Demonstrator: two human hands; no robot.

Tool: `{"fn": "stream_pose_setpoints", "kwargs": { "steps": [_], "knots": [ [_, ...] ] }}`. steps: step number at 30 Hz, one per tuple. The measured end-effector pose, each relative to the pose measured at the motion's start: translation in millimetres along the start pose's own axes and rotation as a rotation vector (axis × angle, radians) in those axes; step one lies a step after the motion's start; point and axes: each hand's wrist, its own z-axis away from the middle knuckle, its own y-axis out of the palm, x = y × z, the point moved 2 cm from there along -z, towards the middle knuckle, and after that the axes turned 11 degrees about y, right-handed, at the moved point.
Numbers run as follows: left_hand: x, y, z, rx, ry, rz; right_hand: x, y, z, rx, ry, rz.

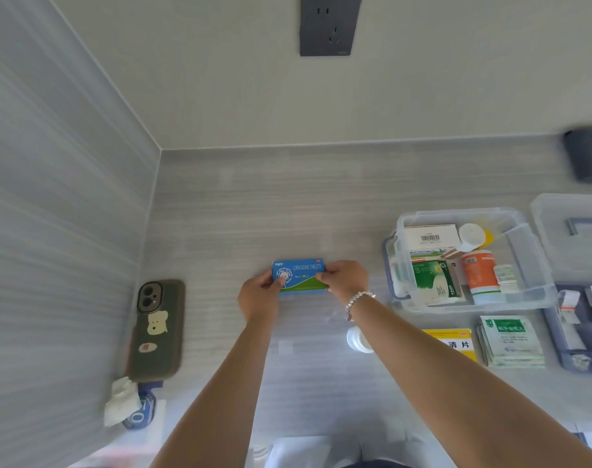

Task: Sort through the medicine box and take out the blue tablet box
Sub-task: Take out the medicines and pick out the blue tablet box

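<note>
The blue tablet box (299,273), blue with a green lower band and white lettering, is out on the grey counter left of the medicine box. My left hand (259,295) grips its left end and my right hand (345,278), with a bead bracelet on the wrist, grips its right end. Whether the box rests on the counter or hovers just above it I cannot tell. The clear plastic medicine box (538,265) stands open to the right. It holds an orange bottle (482,275), a green sachet (435,280) and white cartons.
A phone (156,329) in a dark case lies at the left, a crumpled tissue (120,400) below it. A white bottle (357,337), a yellow carton (457,342) and green sachets (511,341) lie near my right forearm. The clear lid (575,231) and a grey tray (582,329) sit far right.
</note>
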Motion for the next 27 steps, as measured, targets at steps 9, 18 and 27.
{"fn": "stream_pose_setpoints", "kwargs": {
  "steps": [9,18,27],
  "knots": [
    [-18,-1,27,-0.045,0.1,0.096,-7,-21,28,-0.035,-0.008,-0.184],
    [-49,18,98,0.266,0.094,0.27,-52,-72,98,-0.066,-0.198,-0.267],
    [-67,72,160,0.498,0.067,0.227,-139,-110,114,-0.206,-0.028,-0.318]
  ]
}}
